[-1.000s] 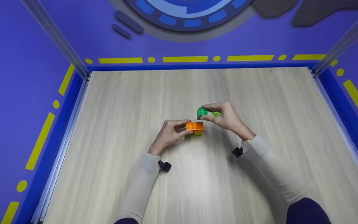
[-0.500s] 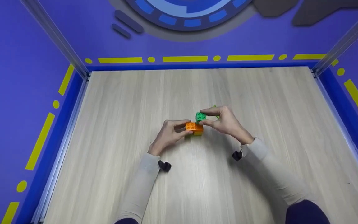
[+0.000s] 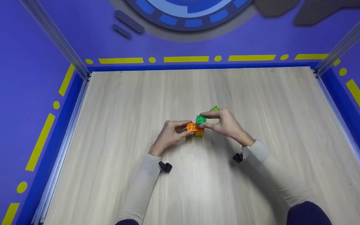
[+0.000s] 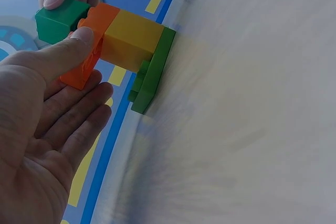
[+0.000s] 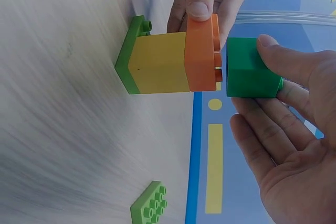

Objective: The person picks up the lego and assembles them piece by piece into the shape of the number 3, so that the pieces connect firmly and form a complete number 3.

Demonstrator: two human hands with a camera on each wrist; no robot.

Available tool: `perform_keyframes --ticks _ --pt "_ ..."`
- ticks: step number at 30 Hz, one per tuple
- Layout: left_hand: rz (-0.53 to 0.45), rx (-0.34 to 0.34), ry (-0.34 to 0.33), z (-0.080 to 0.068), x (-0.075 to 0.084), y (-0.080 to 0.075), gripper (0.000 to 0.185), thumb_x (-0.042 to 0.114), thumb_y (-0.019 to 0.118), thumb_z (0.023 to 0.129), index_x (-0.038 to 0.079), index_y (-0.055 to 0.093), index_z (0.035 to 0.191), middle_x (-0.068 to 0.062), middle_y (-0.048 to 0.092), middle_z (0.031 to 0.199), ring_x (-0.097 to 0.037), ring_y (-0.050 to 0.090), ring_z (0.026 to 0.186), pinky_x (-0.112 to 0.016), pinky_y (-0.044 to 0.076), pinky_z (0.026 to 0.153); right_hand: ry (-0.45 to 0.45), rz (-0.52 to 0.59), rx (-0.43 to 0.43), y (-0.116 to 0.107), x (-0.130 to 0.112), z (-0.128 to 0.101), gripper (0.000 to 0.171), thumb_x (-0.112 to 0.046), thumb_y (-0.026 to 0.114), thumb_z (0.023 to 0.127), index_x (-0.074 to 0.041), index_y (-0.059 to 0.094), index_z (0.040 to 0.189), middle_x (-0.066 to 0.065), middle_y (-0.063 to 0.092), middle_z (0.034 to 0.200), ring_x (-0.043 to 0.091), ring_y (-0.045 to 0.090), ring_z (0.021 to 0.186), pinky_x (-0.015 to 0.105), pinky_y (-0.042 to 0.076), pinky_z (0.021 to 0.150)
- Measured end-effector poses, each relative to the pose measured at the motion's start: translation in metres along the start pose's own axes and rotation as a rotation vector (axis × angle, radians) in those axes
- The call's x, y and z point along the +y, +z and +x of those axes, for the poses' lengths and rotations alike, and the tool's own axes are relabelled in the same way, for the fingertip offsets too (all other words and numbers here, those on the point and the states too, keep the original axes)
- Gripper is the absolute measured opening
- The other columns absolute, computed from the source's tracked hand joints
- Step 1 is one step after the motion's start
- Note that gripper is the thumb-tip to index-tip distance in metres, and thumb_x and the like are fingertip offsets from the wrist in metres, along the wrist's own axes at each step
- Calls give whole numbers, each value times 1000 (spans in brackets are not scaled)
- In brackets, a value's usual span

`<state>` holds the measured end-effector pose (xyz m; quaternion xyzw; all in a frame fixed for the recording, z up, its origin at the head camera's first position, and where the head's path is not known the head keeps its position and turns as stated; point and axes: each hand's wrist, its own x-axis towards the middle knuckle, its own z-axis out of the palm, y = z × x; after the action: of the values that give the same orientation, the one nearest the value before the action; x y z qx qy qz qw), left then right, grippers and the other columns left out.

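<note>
My left hand (image 3: pixel 170 136) pinches an orange toy brick (image 4: pixel 83 72) between thumb and fingers. That brick sits on a yellow brick (image 5: pixel 160 64), which stands on a thin green brick (image 4: pixel 153 72) on the table. Between the thumb and fingers of my right hand (image 3: pixel 225 122) is a darker green brick (image 5: pixel 249 67). It is close over the orange brick's studs at the stack's right end, with a narrow gap showing in the right wrist view. In the head view the green brick covers part of the orange one.
A loose flat light-green brick (image 5: pixel 151 203) lies on the wooden table (image 3: pixel 136 93), just beyond my right hand. Blue-purple walls with yellow marks (image 3: pixel 186 59) and metal rails (image 3: pixel 59 42) border the table at the back and sides.
My right hand has come left and toward me, carrying the green brick from behind the stack to over the orange brick. The left hand has stayed in place.
</note>
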<state>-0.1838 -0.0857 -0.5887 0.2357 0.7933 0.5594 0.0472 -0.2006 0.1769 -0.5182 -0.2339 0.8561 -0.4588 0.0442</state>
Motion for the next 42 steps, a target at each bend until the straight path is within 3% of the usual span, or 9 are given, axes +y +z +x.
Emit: perform_keyframes --ticks 8,16,42 --pt "-3 5 -15 -1 0 0 45 24 83 96 6 73 136 -12 76 131 -19 75 117 -32 62 99 4 -12 -17 3 2 -3 41 -24 91 88 -9 80 125 11 80 121 35 75 116 58 60 102" --pt "1 11 7 -1 -2 1 44 23 83 95 4 73 135 -13 76 130 -20 76 117 -36 63 99 10 -16 -33 5 3 -6 43 -24 90 89 -7 79 126 12 79 123 35 75 116 61 59 101" --pt "27 23 14 1 -2 1 45 27 83 95 5 74 134 -8 78 127 -16 76 112 -35 64 96 -43 -31 0 7 4 -8 38 -24 90 89 -9 81 123 10 80 121 32 76 115 57 60 101"
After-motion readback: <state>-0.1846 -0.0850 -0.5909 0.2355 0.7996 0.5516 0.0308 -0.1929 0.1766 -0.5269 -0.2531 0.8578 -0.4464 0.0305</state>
